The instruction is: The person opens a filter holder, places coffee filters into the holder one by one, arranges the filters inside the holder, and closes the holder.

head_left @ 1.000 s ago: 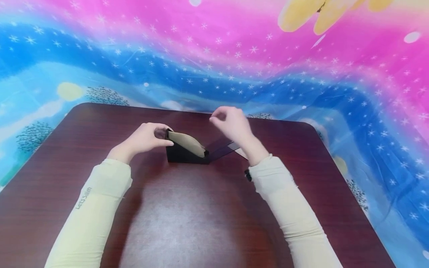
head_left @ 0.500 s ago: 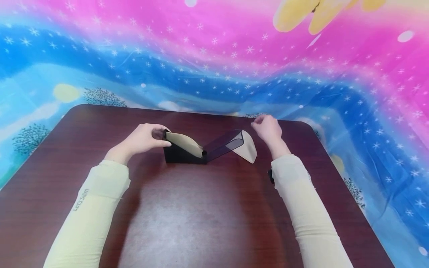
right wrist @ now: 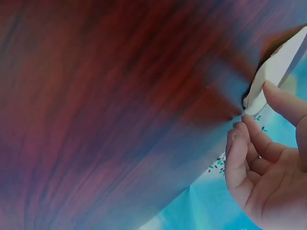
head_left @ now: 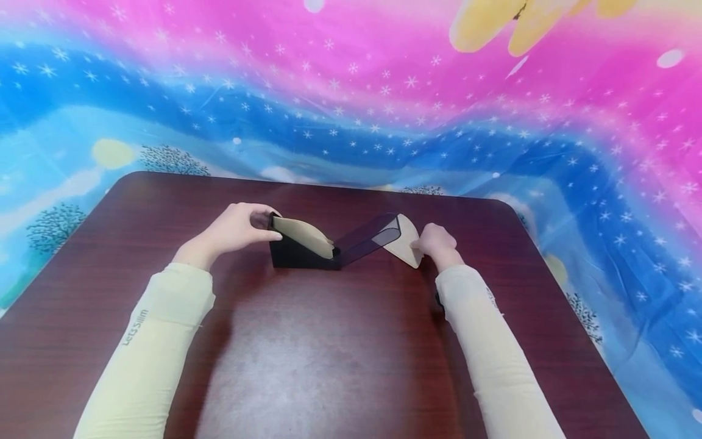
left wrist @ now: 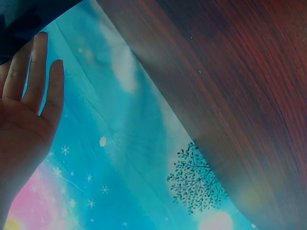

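A black filter holder (head_left: 301,258) stands on the table, with a stack of tan coffee filter papers (head_left: 303,234) in it. Its smoky see-through lid (head_left: 364,241) hangs open to the right. My left hand (head_left: 233,227) grips the holder's upper left end, thumb in front; the fingers behind it are partly hidden. In the left wrist view, the holder's dark side (left wrist: 21,26) meets the fingertips. Beyond the lid lies a fan-shaped filter paper (head_left: 408,242). My right hand (head_left: 437,242) pinches its right edge; the right wrist view shows the thumb on the paper's pale face (right wrist: 276,72).
The dark red wooden table (head_left: 296,353) has rounded far corners and a glossy patch of light near its front. Behind it hangs a pink and blue patterned cloth (head_left: 340,97), which also runs along the right side.
The right hand moved right, away from over the lid, then came down to the edge of the filter paper. The left hand keeps its grip on the holder.
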Motion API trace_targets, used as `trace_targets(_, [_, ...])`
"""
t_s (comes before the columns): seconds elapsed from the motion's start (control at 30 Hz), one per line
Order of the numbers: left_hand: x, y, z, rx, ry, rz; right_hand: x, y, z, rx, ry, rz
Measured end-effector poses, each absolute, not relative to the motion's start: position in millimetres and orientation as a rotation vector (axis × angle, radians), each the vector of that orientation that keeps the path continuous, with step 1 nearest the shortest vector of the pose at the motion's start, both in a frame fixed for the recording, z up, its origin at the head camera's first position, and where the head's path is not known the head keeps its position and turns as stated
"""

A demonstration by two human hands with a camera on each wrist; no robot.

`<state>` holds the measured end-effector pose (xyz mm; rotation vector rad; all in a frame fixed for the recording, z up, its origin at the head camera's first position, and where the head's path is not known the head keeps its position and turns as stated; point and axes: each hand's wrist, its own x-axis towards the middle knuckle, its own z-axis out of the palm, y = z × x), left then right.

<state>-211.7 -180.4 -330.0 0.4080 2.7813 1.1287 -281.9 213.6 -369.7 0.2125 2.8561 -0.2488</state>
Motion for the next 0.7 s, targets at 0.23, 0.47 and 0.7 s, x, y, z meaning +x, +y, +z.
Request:
trace_targets(0.23, [-210.8, -180.9, -329.8, 0.416, 2.778, 1.130, -281.7, 212.3, -367.3, 0.220, 2.817, -0.322])
trace_targets(0.47, [-210.2, -180.2, -328.7, 0.417, 2.776, 1.130, -283.9, 213.6, -367.7, 0.231, 2.763, -0.405])
trace_targets(0.7, [-210.2, -180.1, -328.2, 0.416, 2.785, 1.117, -288.2, 217.2, -370.2, 0.242, 2.720, -0.473])
